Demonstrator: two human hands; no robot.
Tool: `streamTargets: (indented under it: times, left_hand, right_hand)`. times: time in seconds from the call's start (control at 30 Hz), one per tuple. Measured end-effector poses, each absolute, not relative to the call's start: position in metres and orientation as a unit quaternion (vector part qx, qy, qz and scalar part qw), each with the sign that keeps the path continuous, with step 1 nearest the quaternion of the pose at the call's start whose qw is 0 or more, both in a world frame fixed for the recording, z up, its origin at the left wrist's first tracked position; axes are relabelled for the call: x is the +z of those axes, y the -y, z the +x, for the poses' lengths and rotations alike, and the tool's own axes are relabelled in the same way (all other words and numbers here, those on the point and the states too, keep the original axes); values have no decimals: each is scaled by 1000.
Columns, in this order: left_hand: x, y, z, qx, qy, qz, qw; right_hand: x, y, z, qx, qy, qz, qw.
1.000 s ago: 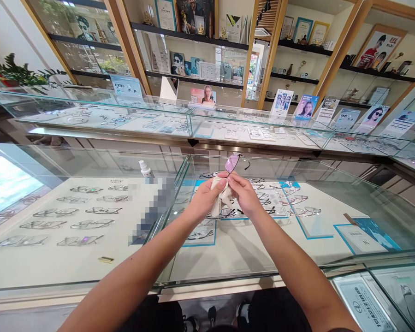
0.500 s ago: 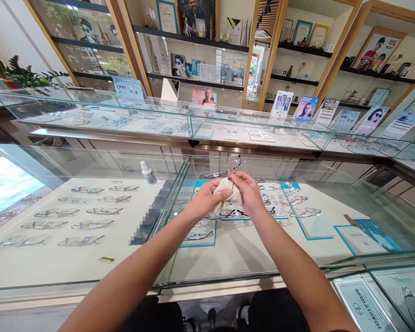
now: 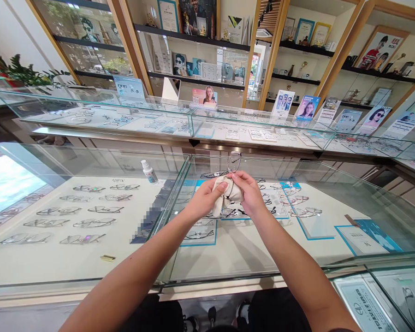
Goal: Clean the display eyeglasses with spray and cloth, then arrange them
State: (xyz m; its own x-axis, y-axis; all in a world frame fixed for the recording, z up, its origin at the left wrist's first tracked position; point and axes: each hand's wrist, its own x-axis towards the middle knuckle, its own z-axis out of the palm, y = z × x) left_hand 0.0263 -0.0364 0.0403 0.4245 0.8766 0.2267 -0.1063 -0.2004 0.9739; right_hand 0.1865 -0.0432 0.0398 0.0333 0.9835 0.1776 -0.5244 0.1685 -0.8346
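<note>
Glasses in right hand

Left hand, right hand and cloth hide part of the glasses; from here, the label on the bottle is too small to read; a poster is cropped on top.

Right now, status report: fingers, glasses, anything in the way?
Left fingers pinching cloth. Right fingers gripping glasses, one lens showing above. Bottle off to the left, out of the way.
</note>
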Motion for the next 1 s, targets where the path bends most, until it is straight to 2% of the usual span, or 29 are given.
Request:
streamTargets:
  times: [0.1, 0.23, 0.5, 0.87, 1.0]
  left_hand:
    - [41, 37, 26, 423, -303, 643, 561]
    - [37, 36, 29, 459, -302, 645, 531]
    - [36, 34, 30, 507, -305, 641, 489]
    - [32, 36, 32, 471, -263, 652, 533]
    - [32, 38, 35, 502, -276, 650, 499]
  right_hand:
    - [39, 42, 187, 582, 378, -299, 655]
    - [40, 45, 186, 592, 395, -305, 633]
    - [44, 50, 188, 540, 484, -297, 621]
    - [45, 48, 192, 501, 500, -299, 640]
    - [46, 52, 190, 495, 519, -296, 631]
